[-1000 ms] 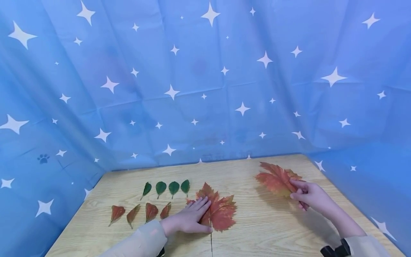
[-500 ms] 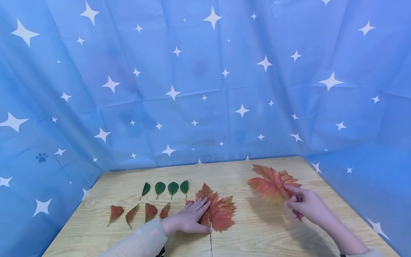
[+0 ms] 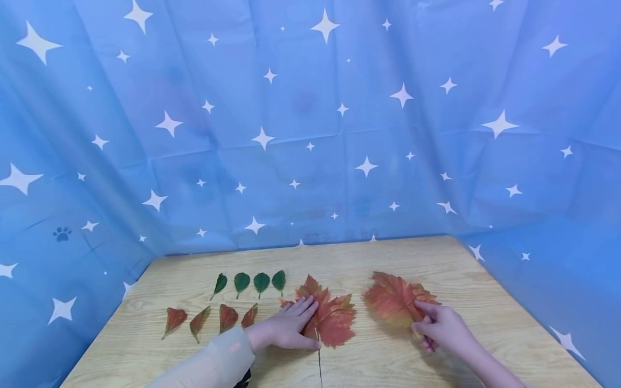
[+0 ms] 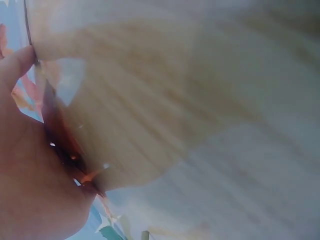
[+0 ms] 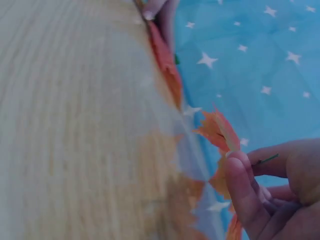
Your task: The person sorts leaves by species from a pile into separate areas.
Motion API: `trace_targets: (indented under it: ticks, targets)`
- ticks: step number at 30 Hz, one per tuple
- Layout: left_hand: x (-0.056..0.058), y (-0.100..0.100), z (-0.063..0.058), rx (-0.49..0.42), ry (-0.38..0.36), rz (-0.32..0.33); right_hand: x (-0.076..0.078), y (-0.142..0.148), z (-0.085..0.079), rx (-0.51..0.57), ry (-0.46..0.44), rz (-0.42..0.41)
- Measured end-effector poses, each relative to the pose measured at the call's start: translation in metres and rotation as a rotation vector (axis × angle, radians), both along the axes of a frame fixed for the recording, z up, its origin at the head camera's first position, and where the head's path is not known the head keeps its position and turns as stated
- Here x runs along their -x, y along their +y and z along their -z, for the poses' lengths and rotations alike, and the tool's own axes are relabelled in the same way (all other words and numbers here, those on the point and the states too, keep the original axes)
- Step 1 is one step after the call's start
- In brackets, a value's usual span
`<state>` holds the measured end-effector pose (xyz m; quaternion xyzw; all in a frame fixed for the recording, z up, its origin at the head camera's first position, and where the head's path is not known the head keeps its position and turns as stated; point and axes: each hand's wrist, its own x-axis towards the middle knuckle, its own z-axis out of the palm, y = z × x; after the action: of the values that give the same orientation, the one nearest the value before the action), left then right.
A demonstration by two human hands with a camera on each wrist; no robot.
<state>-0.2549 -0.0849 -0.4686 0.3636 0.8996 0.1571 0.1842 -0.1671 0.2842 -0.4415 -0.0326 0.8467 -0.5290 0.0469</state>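
Note:
My left hand point(image 3: 291, 326) lies spread and flat on a large red-orange maple leaf point(image 3: 335, 320), covering its left part. The leaf's thin dark stem point(image 3: 319, 366) runs toward the near side, and the thumb lies across it. To the right, my right hand point(image 3: 443, 328) pinches a second large maple leaf point(image 3: 395, 299) between thumb and fingers near its stem. This leaf is held close over the table. In the right wrist view, the pinching fingers point(image 5: 242, 180) have a short green stem end point(image 5: 270, 159) poking out behind them.
On the wooden table point(image 3: 204, 372), a row of small green leaves point(image 3: 241, 282) lies at the back left. Nearer is a row of small red leaves point(image 3: 174, 320), the rightmost beside the left forearm. A blue star-patterned cloth point(image 3: 291, 134) hangs round the table.
My right hand has moved left and toward the near side, lowering its maple leaf closer to the table. The left hand has stayed on its leaf.

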Motion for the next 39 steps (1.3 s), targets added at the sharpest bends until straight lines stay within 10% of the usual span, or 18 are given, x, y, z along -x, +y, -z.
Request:
trace_targets:
  ticks: [11, 21, 39]
  targets:
    - [-0.008, 0.004, -0.016, 0.04, -0.017, -0.016, 0.006, -0.009, 0.018, -0.086, 0.015, -0.062]
    - [0.003, 0.005, 0.001, 0.006, -0.013, -0.014, 0.012, -0.007, 0.023, -0.294, 0.146, -0.064]
    - [-0.007, 0.004, -0.016, 0.044, -0.001, -0.032, 0.004, -0.017, 0.02, -0.304, 0.033, -0.006]
